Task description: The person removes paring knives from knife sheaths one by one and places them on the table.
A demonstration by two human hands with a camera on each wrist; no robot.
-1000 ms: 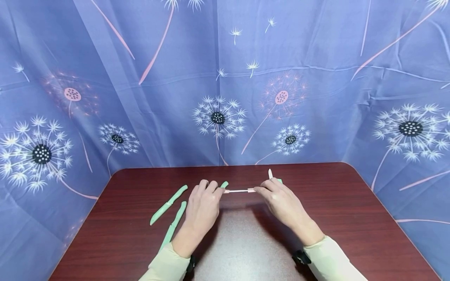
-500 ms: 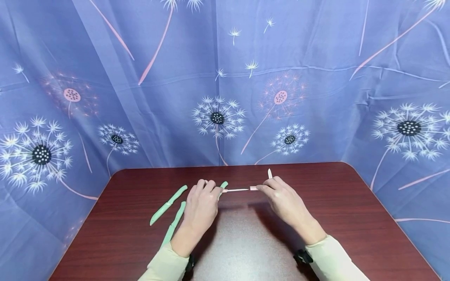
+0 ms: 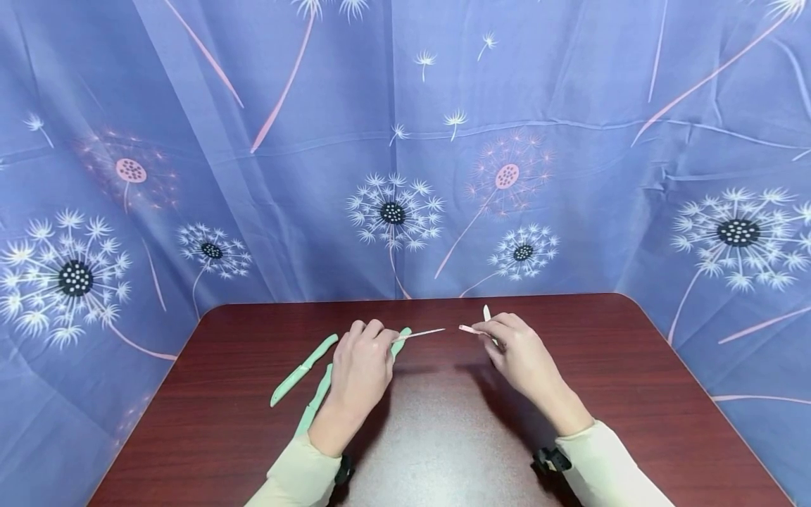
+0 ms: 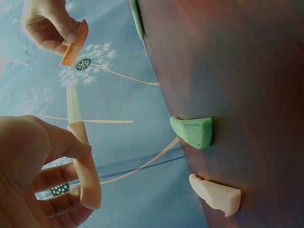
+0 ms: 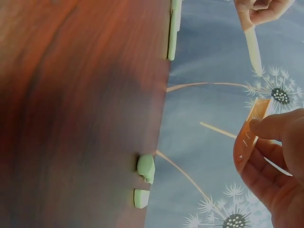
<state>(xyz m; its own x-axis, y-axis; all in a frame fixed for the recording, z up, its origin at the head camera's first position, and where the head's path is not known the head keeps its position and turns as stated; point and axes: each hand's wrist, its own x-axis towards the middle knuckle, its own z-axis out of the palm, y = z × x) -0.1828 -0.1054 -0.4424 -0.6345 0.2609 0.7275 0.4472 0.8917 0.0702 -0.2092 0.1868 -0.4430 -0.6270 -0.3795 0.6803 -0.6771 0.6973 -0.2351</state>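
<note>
A small knife with a peach-pink handle (image 4: 88, 175) and a pale blade (image 3: 423, 333) is pinched by my left hand (image 3: 362, 359), its blade pointing right. My right hand (image 3: 522, 352) holds a matching pink blade cover (image 5: 249, 133) between thumb and fingers. Blade tip and cover stand apart, with a short gap between them, above the table. Beyond my right hand lies another pale blade (image 3: 486, 314); my hand hides what is beside it. Just behind my left fingers is a green knife (image 3: 400, 341), partly covered by that hand.
Two more green knives in covers lie on the left of the brown table, one farther out (image 3: 304, 370) and one (image 3: 317, 398) partly under my left forearm. A blue dandelion-print curtain (image 3: 393, 141) hangs behind and around the table.
The blade has come out of the cover, leaving a gap between them. My right hand has shifted slightly right and turned the cover; the knife in my left hand now tilts upward.
</note>
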